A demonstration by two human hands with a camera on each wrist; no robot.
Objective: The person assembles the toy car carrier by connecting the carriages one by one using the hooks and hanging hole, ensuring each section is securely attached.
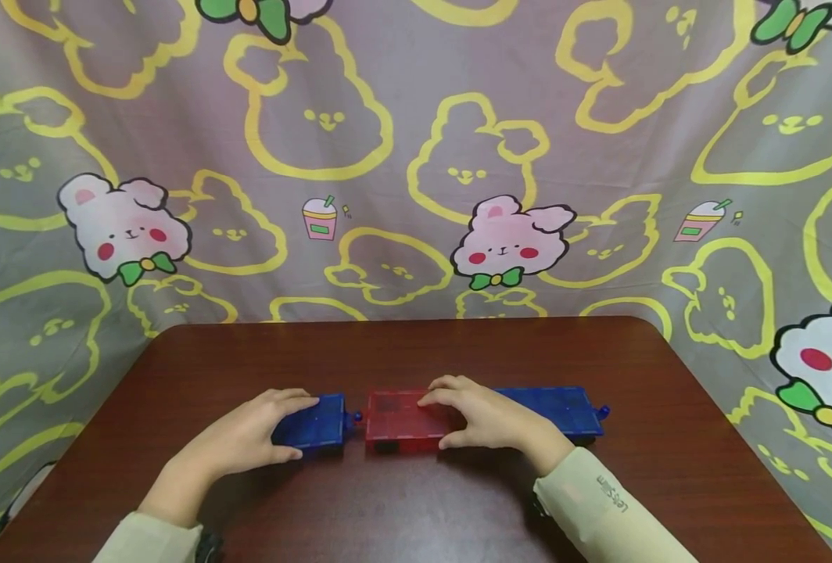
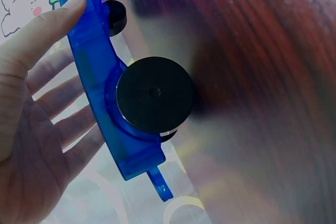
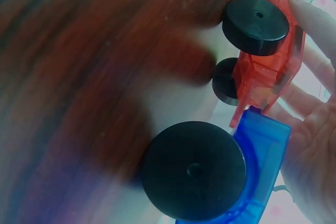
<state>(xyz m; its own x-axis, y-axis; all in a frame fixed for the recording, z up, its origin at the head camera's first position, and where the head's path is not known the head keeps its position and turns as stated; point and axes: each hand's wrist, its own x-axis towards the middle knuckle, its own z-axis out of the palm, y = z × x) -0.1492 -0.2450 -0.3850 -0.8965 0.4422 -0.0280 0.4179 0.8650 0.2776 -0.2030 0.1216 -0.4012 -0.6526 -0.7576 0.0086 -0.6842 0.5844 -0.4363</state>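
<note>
Three flat translucent toy car bases on black wheels stand in a row on the table. My left hand [image 1: 250, 430] holds the left blue car base [image 1: 324, 422] with thumb on the near side and fingers on the far side. In the left wrist view the thumb presses the side of that blue car base [image 2: 100, 87]. My right hand [image 1: 489, 418] grips the red car base [image 1: 402, 418] the same way. Beyond it, the right blue car base [image 1: 557, 410] adjoins the red one, their joint hidden by the hand. Whether the left blue hitch touches the red base, I cannot tell.
The dark brown table [image 1: 416, 508] has rounded far corners. A patterned curtain [image 1: 402, 195] with yellow outlines and rabbit faces hangs behind it and along both sides. A small blue knob [image 1: 604, 411] sticks out at the row's right end.
</note>
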